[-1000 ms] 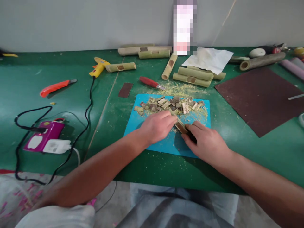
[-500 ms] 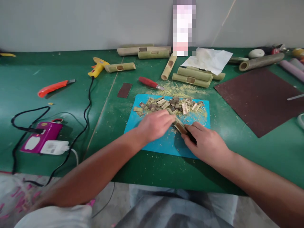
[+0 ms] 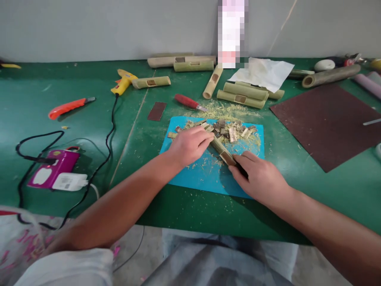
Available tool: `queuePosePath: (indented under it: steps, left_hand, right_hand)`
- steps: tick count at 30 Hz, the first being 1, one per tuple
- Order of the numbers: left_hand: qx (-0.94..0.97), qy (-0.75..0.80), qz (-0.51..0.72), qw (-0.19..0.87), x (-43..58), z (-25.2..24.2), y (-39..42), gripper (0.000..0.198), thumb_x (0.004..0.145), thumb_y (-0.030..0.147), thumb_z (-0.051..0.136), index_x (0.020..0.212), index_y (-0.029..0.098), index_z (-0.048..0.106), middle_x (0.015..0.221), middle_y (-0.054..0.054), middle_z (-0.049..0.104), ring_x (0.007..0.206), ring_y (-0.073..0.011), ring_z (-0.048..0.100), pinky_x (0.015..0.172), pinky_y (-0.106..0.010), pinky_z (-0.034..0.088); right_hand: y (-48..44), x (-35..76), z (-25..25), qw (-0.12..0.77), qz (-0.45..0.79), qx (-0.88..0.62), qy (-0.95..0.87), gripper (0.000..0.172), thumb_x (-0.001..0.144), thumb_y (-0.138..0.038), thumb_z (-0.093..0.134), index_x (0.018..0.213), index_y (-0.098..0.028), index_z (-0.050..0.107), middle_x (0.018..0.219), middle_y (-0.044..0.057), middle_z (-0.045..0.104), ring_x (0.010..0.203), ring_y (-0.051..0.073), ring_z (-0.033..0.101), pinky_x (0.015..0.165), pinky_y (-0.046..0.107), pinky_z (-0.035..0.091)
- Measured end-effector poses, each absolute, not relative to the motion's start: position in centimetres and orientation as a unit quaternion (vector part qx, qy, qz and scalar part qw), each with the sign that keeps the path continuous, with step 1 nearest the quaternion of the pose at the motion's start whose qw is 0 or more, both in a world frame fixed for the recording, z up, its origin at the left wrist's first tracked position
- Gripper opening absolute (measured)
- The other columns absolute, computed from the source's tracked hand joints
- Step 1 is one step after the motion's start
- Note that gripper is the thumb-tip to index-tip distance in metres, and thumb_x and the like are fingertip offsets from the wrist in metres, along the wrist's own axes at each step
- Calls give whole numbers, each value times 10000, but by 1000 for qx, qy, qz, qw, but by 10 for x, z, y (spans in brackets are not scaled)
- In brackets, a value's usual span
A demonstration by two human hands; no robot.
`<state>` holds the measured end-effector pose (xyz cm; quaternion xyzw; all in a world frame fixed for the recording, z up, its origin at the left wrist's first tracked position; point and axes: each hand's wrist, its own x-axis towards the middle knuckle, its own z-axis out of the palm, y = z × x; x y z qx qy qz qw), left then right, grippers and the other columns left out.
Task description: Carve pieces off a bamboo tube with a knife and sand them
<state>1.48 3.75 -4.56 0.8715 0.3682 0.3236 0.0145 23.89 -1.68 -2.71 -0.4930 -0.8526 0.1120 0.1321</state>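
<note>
Left hand (image 3: pixel 189 145) closed over the far end of a short green bamboo tube (image 3: pixel 219 147), fingers wrapped round it, knuckles up. Right hand (image 3: pixel 260 179) closed on a dark tool (image 3: pixel 240 170), only a sliver of it showing between thumb and forefinger, its tip at the near end of the tube beside a brown rectangular notch (image 3: pixel 228 158). Tube lying slantwise on a blue plastic cutting mat (image 3: pixel 205 178), far end up-left, near end down-right, bridging the two hands.

Against half a second ago: left hand slid up and left along the tube, now at the edge of the heap of small bamboo offcuts (image 3: pixel 230 131) and covering its left part. Longer stretch of bare tube open between the hands. Right hand much where it was.

Pale shavings (image 3: pixel 226 108) scattered over mat and green counter (image 3: pixel 29 91). Beyond the mat, a red-handled knife (image 3: pixel 188 102) and a row of cut bamboo tubes (image 3: pixel 241 95), partly under a white sheet of paper (image 3: pixel 263 73). To the right, a large brown sandpaper sheet (image 3: pixel 327 119). To the left, a small brown sandpaper strip (image 3: pixel 157 111), a yellow glue gun (image 3: pixel 123 81) with a black cord, an orange utility knife (image 3: pixel 70 107), and a purple box (image 3: pixel 52 174) with a white plug (image 3: pixel 70 182) touching it.
</note>
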Motion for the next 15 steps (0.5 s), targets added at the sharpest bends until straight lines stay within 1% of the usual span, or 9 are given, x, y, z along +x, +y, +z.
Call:
queuePosePath:
  steps: [4,6,8,10,12,15]
  left_hand:
    - [888,350,295,49,14,-46,37,274,1023,259,475,993,137,719,783,-43,670,707,-124,645,642,-224,519]
    - [877,365,310,37,14,-46,38,258,1011,241,498,952,131,723,791,-49,678,724,-131,653,667,-234,531]
    - [870,385,308,30,14,-46,38,252,1005,233,503,956,120,723,793,-59,677,733,-142,658,680,-250,540]
    - [872,390,293,42,15,-46,38,264,1011,245,490,989,117,720,795,-63,673,741,-149,664,686,-258,547]
    - [874,386,293,49,14,-46,39,266,1014,248,484,1004,122,718,812,-70,682,762,-156,673,701,-269,555]
    - [867,382,316,43,12,-45,42,237,1003,217,502,1020,114,714,855,-86,706,799,-168,682,739,-289,563]
  right_hand:
    - [-16,238,-25,117,127,-496,-851,273,964,-313,489,934,-133,692,841,63,647,647,158,599,547,289,366]
    - [-17,238,-24,112,131,-500,-849,284,969,-317,474,930,-139,691,835,60,648,643,156,599,548,289,366]
    - [-18,238,-23,109,121,-505,-848,284,963,-336,483,984,-145,692,837,60,656,643,160,602,544,292,363]
    - [-19,239,-22,107,97,-511,-847,300,927,-365,539,1084,-151,679,872,67,675,658,175,613,531,295,354]
    - [-19,239,-22,109,80,-513,-848,330,891,-361,589,1139,-157,663,911,71,688,668,185,622,520,298,346]
    - [-18,240,-23,125,90,-504,-850,267,899,-320,568,1081,-158,679,894,62,689,653,179,623,528,299,359]
